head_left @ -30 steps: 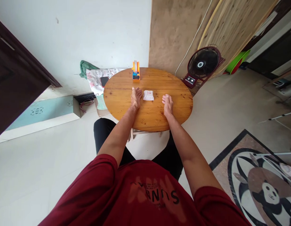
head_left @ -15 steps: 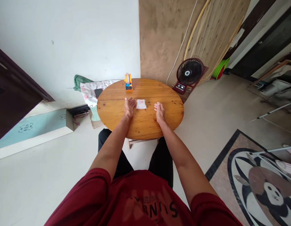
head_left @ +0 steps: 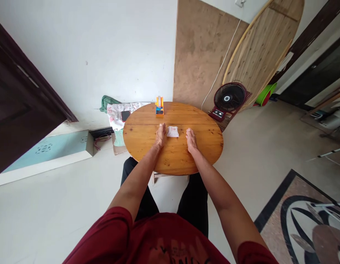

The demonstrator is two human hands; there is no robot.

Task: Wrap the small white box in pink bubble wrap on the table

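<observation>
A small white packet with reddish print (head_left: 172,132) lies flat on the oval wooden table (head_left: 172,157). On its left, close to its edge, my left hand (head_left: 160,135) is held on edge with the fingers stretched forward. My right hand (head_left: 191,139) is upright in the same way, a short gap to the right of the packet. Both palms face inward and neither hand holds anything. Beyond the packet, at the table's far edge, stands an orange and blue tape dispenser (head_left: 159,106).
A dark red fan (head_left: 229,98) stands just past the table's back right edge. Against the wall on the left are a printed white sack (head_left: 114,114) and a dark flat object (head_left: 125,116). A round wooden board (head_left: 260,47) leans at the back right.
The view has tilted up and turned slightly left. My left hand's fingers have straightened forward from a looser spread, and my right hand's fingers have also stretched out. The packet stays between them.
</observation>
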